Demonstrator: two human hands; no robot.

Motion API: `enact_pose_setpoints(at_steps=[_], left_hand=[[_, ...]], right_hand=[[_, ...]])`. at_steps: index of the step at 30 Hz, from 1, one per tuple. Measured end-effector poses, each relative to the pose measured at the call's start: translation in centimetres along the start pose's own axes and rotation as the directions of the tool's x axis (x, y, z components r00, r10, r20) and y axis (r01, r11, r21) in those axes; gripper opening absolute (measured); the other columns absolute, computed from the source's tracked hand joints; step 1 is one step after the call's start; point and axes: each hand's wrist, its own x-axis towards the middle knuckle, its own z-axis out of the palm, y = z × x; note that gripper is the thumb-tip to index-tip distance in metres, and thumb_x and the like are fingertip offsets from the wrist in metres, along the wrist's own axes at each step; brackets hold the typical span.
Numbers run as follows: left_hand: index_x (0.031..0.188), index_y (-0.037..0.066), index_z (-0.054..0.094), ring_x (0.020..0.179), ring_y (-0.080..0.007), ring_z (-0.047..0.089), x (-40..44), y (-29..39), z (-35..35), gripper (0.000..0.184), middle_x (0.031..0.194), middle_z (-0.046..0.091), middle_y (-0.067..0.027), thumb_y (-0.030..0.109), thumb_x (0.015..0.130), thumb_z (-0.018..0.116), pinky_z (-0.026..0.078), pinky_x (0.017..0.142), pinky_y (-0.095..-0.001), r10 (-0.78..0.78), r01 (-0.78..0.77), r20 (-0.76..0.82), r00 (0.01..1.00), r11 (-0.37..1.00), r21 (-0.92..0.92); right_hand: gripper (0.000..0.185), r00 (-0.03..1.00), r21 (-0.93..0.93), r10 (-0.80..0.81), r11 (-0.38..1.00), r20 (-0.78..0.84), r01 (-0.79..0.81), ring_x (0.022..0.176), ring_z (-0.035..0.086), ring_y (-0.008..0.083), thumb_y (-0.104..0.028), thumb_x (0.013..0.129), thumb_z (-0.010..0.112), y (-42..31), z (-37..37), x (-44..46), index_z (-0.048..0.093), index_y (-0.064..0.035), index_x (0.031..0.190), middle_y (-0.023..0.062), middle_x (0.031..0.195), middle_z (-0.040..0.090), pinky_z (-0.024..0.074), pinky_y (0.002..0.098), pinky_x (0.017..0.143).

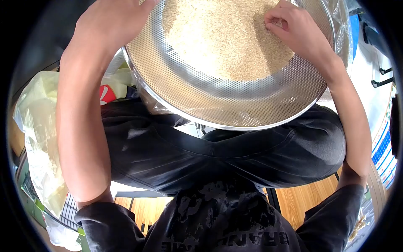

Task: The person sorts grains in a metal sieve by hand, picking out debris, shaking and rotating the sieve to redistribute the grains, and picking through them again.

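Note:
A wide perforated metal sieve (180,94) is above my lap, its near rim over my thighs. Pale grains (218,38) lie spread across its middle. Over the right part of the grains is my right hand (289,23), its thumb and fingertips pressed together; anything between them is too small to make out. My left hand (121,17) is at the sieve's upper left rim, and its fingers are mostly cut off by the frame's top edge, so their grip is hidden.
Clear plastic film (342,25) hangs around the sieve's far right side. A translucent plastic bag (40,122) is at the left, with a red and white package (107,95) beside my left forearm. Wooden flooring (304,199) shows below my legs.

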Motion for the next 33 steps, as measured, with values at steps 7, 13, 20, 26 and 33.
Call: enact_pose_setpoints(at_steps=[7, 13, 20, 26, 33], left_hand=[[0.108, -0.014, 0.068, 0.105, -0.0451, 0.069, 1.7, -1.0, -0.1, 0.055, 0.104, 0.071, -0.0321, 0.039, 0.099, 0.056, 0.055, 0.094, -0.0499, -0.036, 0.051, 0.172, 0.984, 0.995, -0.086], [0.135, -0.01, 0.058, 0.116, -0.0425, 0.068, 3.0, -3.7, 4.4, 0.076, 0.119, 0.07, -0.0301, 0.058, 0.102, 0.048, 0.052, 0.102, -0.0508, 0.088, -0.087, 0.004, 0.996, 0.991, -0.098], [0.128, -0.01, 0.059, 0.107, -0.0451, 0.069, 3.2, -3.4, 3.5, 0.07, 0.11, 0.071, -0.0303, 0.054, 0.102, 0.052, 0.055, 0.093, -0.0514, 0.12, -0.11, 0.083, 0.989, 0.986, -0.123], [0.129, -0.011, 0.058, 0.104, -0.0449, 0.07, 2.8, -2.7, 2.8, 0.068, 0.108, 0.072, -0.0291, 0.051, 0.103, 0.051, 0.057, 0.09, -0.0512, 0.036, -0.022, 0.105, 0.994, 0.991, -0.132], [0.127, -0.01, 0.06, 0.105, -0.0427, 0.071, 2.8, -2.6, 2.3, 0.065, 0.111, 0.073, -0.0265, 0.05, 0.102, 0.055, 0.057, 0.09, -0.0514, 0.028, -0.003, 0.142, 0.989, 0.985, -0.17]], right_hand=[[0.012, 0.999, 0.072, 0.039, 0.997, 0.004, -0.04, 0.086, 0.071, 0.0336, -0.01, 0.091, 0.066, -0.5, -0.9, 0.2, 0.072, -0.0005, 0.095, 0.0202, 0.092, 0.07, 0.0546, 0.0446, 0.079], [0.019, 0.903, 0.54, 0.415, 0.788, -0.111, -0.296, 0.085, 0.059, 0.0176, -0.021, 0.101, 0.062, 4.1, -5.1, -3.0, 0.068, -0.0073, 0.112, 0.0059, 0.097, 0.064, 0.0475, 0.0329, 0.076], [0.029, 0.683, 0.44, 0.689, 0.706, -0.242, -0.555, 0.068, 0.055, 0.0153, -0.03, 0.106, 0.053, 7.7, -6.6, -7.8, 0.066, -0.0049, 0.108, 0.0015, 0.072, 0.056, 0.0443, 0.0306, 0.066], [0.024, 0.824, -0.124, 0.464, 0.843, -0.327, -0.524, 0.094, 0.069, 0.0411, -0.018, 0.099, 0.059, 7.9, -6.7, -9.0, 0.065, 0.0, 0.114, 0.0228, 0.09, 0.069, 0.0521, 0.0456, 0.084], [0.02, 0.873, 0.05, 0.408, 0.911, -0.268, -0.41, 0.1, 0.068, 0.0393, -0.012, 0.096, 0.063, 0.4, -8.0, -4.1, 0.071, -0.0004, 0.11, 0.0219, 0.11, 0.069, 0.0526, 0.0467, 0.088]])
